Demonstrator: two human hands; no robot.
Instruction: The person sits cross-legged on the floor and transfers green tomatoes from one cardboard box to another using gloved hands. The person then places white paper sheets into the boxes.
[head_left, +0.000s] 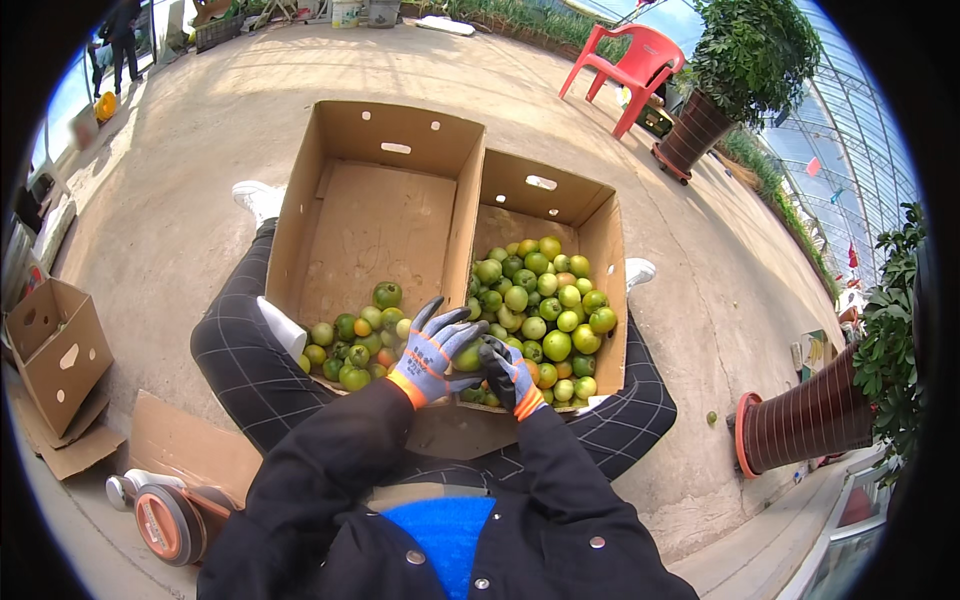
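Two open cardboard boxes stand side by side between my legs. The left box (386, 225) has green and some orange tomatoes (355, 377) at its near end. Many mostly green tomatoes (556, 345) fill much of the right box (611, 247). My left hand (435, 352), in a blue-grey work glove with orange cuff, is over the near edge where the boxes meet, its fingers spread against a green tomato (469, 355). My right hand (508, 373), gloved too, pinches the other side of that tomato. The fingers partly hide it.
A red plastic chair (634, 60) and a potted plant (694, 135) stand beyond the boxes. Another pot (806, 412) is at right, near a loose tomato (712, 417) on the concrete floor. A smaller cardboard box (64, 360) and a round container (171, 525) lie left. Two people (118, 45) stand far off.
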